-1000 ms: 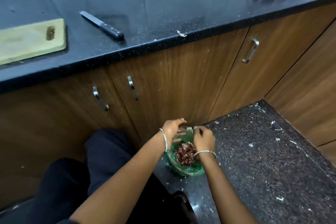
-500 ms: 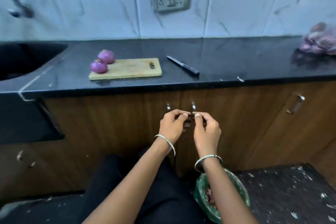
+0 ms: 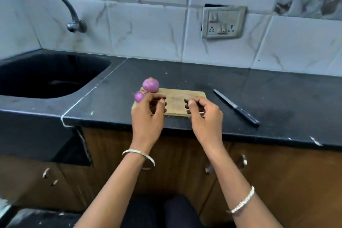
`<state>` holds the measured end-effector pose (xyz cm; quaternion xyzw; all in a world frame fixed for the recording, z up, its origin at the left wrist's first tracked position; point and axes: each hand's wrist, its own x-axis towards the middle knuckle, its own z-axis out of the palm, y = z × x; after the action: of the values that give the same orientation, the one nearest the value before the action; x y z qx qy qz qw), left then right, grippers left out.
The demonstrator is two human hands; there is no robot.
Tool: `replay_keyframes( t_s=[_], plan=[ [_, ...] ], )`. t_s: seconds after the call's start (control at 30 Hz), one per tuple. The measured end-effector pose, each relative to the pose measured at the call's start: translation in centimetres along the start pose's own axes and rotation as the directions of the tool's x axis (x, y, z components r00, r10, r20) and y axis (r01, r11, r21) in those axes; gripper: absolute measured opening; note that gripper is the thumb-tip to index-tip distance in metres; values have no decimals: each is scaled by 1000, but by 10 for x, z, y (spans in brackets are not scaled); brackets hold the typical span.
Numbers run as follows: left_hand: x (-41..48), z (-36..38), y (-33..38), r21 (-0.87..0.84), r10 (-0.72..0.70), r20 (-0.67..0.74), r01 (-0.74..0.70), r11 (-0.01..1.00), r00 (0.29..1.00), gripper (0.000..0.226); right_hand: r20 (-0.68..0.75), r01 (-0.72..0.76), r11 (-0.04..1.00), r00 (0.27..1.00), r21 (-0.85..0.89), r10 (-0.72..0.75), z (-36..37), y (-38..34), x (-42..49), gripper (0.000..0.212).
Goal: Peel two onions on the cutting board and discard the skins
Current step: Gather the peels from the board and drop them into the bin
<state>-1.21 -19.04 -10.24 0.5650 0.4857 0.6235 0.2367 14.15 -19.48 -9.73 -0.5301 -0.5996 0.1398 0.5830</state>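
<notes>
Black speckled stone counter [image 3: 277, 94] runs below a white marbled tile wall [image 3: 148, 29], with a dark sunken sink [image 3: 46, 77] at our ten o'clock. Straight ahead at twelve o'clock lies the pale wooden cutting board [image 3: 177, 98], its long axis running nine to three. Both onions sit at its nine o'clock end. The larger peeled purple onion [image 3: 150, 84] is on the far corner, and the smaller peeled purple onion [image 3: 138, 96] is just beside it toward seven o'clock, at the board's edge. A black-handled kitchen knife [image 3: 236, 108] lies on the counter at the board's three o'clock, apart from it, tip toward ten and handle toward four.

Our left hand [image 3: 148, 116] hovers before the board's nine o'clock half. Its fingers [image 3: 157, 96] are loosely curled toward the thumb and pinch nothing we can see. The index finger overlaps the smaller onion, and we cannot tell whether it touches. Our right hand [image 3: 205, 116] hovers at the board's five o'clock, its fingers [image 3: 194, 106] curled the same way and holding nothing.

We judge these bare onions firm, light and slick, and round enough to roll. The best hold is fingertips and thumb across the widest middle rather than at the ends. The larger shows a tan stub on top, so its axis seems to point up and away toward twelve. The smaller's axis is hidden from us.

We see no loose skins on the board, so peeling looks finished.
</notes>
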Motion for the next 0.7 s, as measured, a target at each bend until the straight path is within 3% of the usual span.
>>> replay_keyframes(
  t_s=[0.17,0.27,0.37,0.47,0.6,0.7],
  plan=[
    [56,-23,-17,196,123,-167,-90,976,978,7,131,-13,999,991,-37,18,57,13,69,9],
    [81,-29,-33,380,123,-116,-71,922,986,23,305,-27,995,951,-99,56,90,28,103,31],
    [105,-33,-45,534,-85,15,64,843,996,64,468,38,987,883,-153,39,116,38,130,55],
    [115,-35,-45,619,-287,175,122,776,942,88,584,45,979,808,-197,80,130,40,145,75],
    [125,-35,-38,664,-406,252,147,733,879,87,689,86,960,714,-265,126,141,39,155,85],
    [134,-32,-28,712,-444,289,120,692,848,71,651,17,955,735,-296,189,144,31,159,81]
  ],
)
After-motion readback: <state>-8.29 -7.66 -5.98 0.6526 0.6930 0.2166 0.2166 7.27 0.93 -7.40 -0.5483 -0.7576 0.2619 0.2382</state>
